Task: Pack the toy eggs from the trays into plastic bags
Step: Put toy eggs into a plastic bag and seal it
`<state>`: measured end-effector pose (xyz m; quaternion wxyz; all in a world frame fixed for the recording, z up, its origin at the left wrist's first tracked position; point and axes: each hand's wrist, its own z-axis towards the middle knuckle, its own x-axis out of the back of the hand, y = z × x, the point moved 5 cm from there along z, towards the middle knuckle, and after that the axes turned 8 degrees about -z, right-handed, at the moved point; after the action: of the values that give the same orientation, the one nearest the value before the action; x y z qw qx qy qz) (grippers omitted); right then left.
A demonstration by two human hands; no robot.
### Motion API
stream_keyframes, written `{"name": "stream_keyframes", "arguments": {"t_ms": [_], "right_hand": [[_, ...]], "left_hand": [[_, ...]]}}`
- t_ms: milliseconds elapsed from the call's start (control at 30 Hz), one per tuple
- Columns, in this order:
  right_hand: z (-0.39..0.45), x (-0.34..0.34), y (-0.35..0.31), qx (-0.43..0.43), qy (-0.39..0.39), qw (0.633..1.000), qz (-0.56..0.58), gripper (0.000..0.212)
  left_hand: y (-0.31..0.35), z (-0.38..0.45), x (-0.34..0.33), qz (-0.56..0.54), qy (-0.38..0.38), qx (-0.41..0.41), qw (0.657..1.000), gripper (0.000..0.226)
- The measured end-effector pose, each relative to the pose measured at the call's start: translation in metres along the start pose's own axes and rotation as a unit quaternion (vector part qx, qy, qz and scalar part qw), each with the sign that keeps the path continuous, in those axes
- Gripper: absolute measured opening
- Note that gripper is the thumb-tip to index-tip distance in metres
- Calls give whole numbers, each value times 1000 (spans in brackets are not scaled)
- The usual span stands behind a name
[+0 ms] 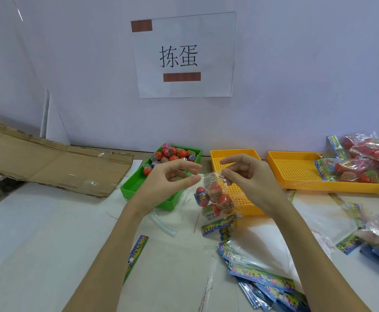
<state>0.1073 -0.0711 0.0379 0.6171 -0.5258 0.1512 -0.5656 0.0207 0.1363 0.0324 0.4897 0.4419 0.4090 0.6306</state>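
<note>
I have both hands up over the table, holding a clear plastic bag (215, 197) by its top edge so the toy eggs (216, 199) already inside hang down and settle at the bottom. My right hand (249, 176) pinches the right side of the mouth between thumb and fingertips, the other fingers loosely curled. My left hand (172, 179) pinches the left corner with thumb and forefinger, the remaining fingers spread and relaxed above. Gripping at the two corners keeps the opening taut, which I judge suits pressing the seal closed next. More loose eggs sit heaped at the far end of the green tray (136, 190), just behind my left hand. The near yellow tray (229, 154) shows bare mesh behind the bag, and filled bags (350, 170) pile on the far yellow tray (296, 167) to the right. Empty bags (260, 275) lie fanned near my right forearm.
</note>
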Motion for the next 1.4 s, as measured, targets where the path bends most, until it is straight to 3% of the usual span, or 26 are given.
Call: {"name": "stream_keyframes", "arguments": {"t_ms": [100, 233, 367, 433, 600, 967, 1100, 1267, 1333, 1400], "right_hand": [[-1, -5, -4, 10, -13, 1000, 5, 15], [-1, -6, -7, 0, 0, 1000, 9, 14], [-3, -14, -5, -76, -49, 996, 25, 35], [-5, -19, -5, -79, -78, 993, 31, 30], [-6, -11, -1, -92, -52, 992, 73, 13], [-5, -10, 8, -129, -73, 981, 127, 17], [-5, -20, 3, -94, -87, 987, 94, 18], [-3, -28, -4, -107, -57, 987, 106, 34], [-3, -25, -5, -107, -66, 990, 59, 41], [-4, -23, -3, -101, -82, 991, -11, 33]], "left_hand": [[-3, 2, -14, 33, -20, 20, 999, 25], [-3, 4, -18, -1, 6, 15, 1000, 14], [-1, 5, -14, -25, 21, 15, 999, 12], [-2, 5, -14, -22, 18, 19, 999, 16], [0, 3, -8, -43, -3, 25, 999, 19], [-1, 2, 2, -55, -22, 42, 997, 23], [0, 1, -10, 6, -36, 36, 999, 19], [-5, 7, -12, 13, 71, 9, 997, 17], [-8, 8, -5, -13, 121, 3, 993, 13], [-11, 9, 0, -56, 145, 15, 988, 10]]}}
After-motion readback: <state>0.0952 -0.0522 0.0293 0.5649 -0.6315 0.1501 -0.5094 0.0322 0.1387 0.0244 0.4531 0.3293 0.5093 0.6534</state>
